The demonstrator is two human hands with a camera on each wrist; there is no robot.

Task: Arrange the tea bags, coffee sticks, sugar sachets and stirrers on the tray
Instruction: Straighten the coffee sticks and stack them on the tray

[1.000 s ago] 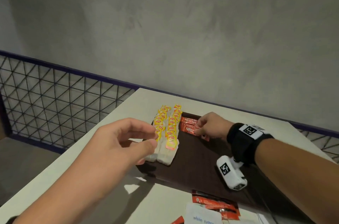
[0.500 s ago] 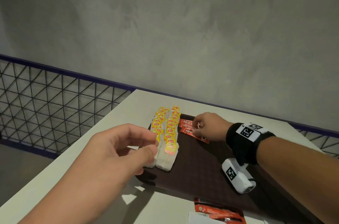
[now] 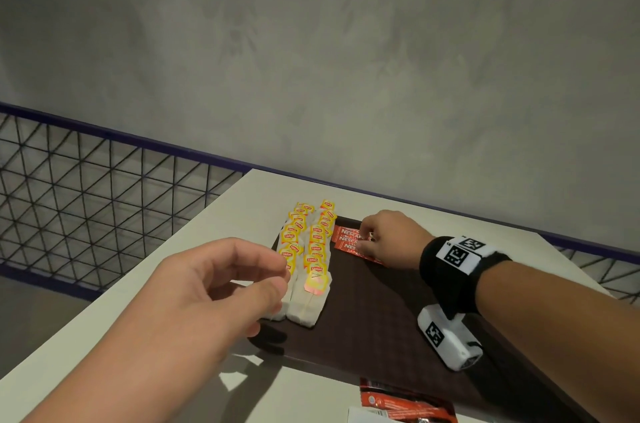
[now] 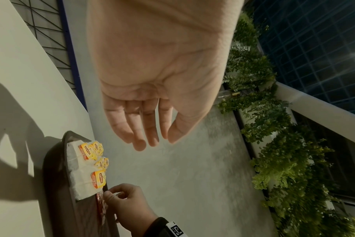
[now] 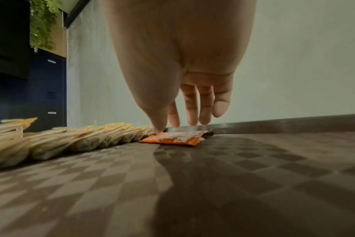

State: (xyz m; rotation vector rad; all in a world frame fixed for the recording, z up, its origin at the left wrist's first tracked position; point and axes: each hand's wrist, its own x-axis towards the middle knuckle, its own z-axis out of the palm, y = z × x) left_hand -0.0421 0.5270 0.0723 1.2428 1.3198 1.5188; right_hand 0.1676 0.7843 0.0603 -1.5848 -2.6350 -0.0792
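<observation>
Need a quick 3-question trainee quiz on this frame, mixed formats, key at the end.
1. True or false: the left hand holds a tea bag.
2. What do the fingers of the right hand rest on? A) a tea bag B) the red coffee sticks C) bare table
3. Fill in: the tea bags lie in ___ rows along the left side of the tray.

Key: 1 false, it hovers with nothing in it; 2 B; 3 two.
</observation>
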